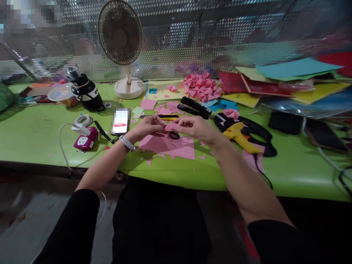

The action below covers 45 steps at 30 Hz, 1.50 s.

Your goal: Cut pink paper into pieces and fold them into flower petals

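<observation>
Pink paper piece (171, 127): pinched between both hands, above the pink sheet (170, 146).
Left hand (148, 126): fingers closed on the piece.
Right hand (196, 127): fingers closed on the piece.
Glue gun (240, 137): right of the sheet.
Phone (120, 121): left of the sheet.

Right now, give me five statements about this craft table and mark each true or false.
1. Both hands, left hand and right hand, pinch a small pink paper piece. True.
2. The yellow glue gun lies left of the left hand. False: it lies right of the right hand.
3. The fan stands at the back of the green table. True.
4. The phone is held in the right hand. False: it lies on the table, near the left hand.
5. A pink paper sheet lies under the hands. True.
</observation>
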Each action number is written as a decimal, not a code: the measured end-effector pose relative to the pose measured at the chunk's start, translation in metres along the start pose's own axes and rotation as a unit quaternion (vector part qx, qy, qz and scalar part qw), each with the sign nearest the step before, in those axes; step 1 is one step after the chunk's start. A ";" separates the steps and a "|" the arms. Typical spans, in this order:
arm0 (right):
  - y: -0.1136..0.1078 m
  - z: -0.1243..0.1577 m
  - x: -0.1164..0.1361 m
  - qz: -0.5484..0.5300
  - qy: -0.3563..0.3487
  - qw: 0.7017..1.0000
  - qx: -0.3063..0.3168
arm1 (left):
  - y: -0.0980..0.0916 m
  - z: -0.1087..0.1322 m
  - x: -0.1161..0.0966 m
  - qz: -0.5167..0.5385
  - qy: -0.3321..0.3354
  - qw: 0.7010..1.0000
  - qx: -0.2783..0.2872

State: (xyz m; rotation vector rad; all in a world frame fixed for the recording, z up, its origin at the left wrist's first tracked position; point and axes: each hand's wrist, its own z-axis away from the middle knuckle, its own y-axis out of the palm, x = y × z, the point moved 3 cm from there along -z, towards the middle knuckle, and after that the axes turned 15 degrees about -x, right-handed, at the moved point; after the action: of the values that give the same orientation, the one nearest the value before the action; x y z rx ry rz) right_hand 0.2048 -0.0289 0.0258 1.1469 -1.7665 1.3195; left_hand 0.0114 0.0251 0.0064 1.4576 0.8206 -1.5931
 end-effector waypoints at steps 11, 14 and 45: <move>-0.002 0.007 0.018 0.097 -0.110 0.976 -0.161 | 0.004 -0.003 0.013 0.074 -0.002 0.995 -0.064; 0.002 0.006 0.012 0.122 -0.126 0.972 -0.154 | 0.005 -0.002 0.013 0.072 0.009 0.996 -0.055; 0.004 -0.002 -0.010 -0.109 0.050 0.987 -0.110 | 0.012 0.005 0.003 0.090 -0.002 0.996 -0.025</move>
State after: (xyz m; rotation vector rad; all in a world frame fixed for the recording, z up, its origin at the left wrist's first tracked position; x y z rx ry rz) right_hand 0.2052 -0.0237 0.0163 1.0955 -1.6180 1.0071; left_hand 0.0195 0.0150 0.0051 1.4500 0.7004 -1.4313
